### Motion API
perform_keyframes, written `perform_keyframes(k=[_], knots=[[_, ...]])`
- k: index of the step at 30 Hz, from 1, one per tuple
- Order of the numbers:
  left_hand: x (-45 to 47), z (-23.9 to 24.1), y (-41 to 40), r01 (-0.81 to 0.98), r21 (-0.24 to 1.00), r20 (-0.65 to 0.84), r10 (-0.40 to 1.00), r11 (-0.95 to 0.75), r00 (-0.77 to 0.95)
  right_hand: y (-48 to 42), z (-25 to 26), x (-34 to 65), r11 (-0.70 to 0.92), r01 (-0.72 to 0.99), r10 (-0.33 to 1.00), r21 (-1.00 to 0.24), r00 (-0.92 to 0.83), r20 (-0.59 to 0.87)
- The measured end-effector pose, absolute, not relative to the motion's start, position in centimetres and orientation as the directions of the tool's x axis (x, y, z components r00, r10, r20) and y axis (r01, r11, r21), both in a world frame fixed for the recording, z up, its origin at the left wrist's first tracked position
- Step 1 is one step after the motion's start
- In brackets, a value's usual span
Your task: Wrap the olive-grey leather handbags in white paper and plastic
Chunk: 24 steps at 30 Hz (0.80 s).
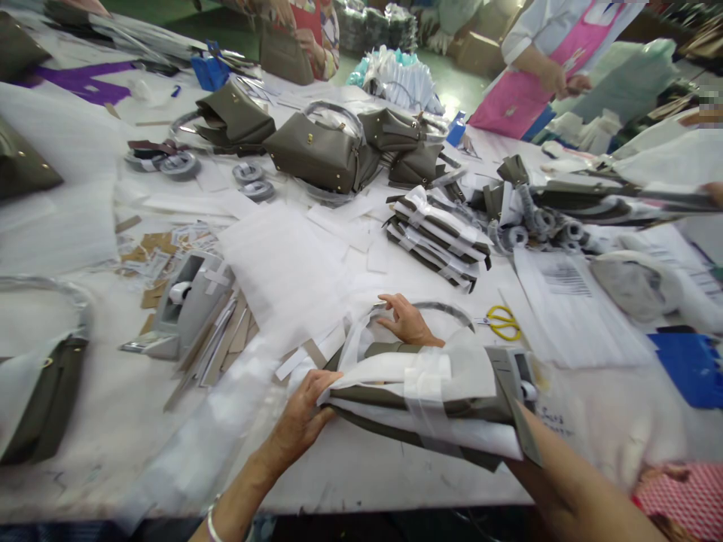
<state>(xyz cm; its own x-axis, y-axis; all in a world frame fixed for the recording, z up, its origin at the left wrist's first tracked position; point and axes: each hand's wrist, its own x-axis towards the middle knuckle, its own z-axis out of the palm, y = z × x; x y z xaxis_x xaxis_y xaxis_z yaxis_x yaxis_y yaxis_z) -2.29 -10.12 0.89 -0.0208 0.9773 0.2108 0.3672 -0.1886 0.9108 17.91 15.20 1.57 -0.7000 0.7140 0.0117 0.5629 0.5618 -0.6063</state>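
An olive handbag (395, 399), partly wrapped in white foam sheet (429, 376) with a strip of clear tape across it, lies on its side at the near edge of the table. My left hand (302, 418) is closed on the bag's left end, pinching the white sheet against it. My right forearm reaches over from the lower right. My right hand (407, 322) rests on the far side of the bag, fingers spread flat on the wrap beside the bag's curved handle (452, 309).
Yellow scissors (502, 322) and a grey tape dispenser (517, 373) lie right of the bag; another dispenser (186, 301) sits left. Beyond are a stack of wrapped straps (437, 237) and olive handbags (321, 154). Other people (547, 53) work at the far side.
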Motion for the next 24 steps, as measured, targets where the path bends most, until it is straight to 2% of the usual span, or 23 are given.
perform_keyframes(k=[6,9,11,15,20,24], knots=[[-2.3,0.2,-10.3,0.363,0.918,0.188,0.982,-0.162,-0.036,15.8,0.6,16.8,0.684,0.469,0.613,-0.559,-0.785,0.091],[-2.2,-0.1,-10.6,0.364,0.913,0.214,0.976,-0.182,-0.049,15.7,0.2,16.7,0.682,0.43,0.64,-0.592,-0.743,0.196],[-1.9,-0.5,-10.8,0.373,0.908,0.23,0.971,-0.193,-0.058,15.5,0.1,17.1,0.662,0.447,0.669,-0.601,-0.715,0.206],[-1.2,-1.2,-11.1,0.411,0.893,0.239,0.968,-0.186,-0.08,15.1,0.0,18.4,0.633,0.499,0.682,-0.592,-0.721,0.122],[-0.7,-1.3,-11.1,0.44,0.865,0.299,0.952,-0.24,-0.069,13.9,-0.7,20.6,0.531,0.594,0.664,-0.604,-0.735,-0.138],[-0.6,-0.8,-10.9,0.469,0.848,0.335,0.935,-0.246,-0.117,10.7,-1.1,21.7,0.454,0.655,0.755,-0.604,-0.643,-0.128]])
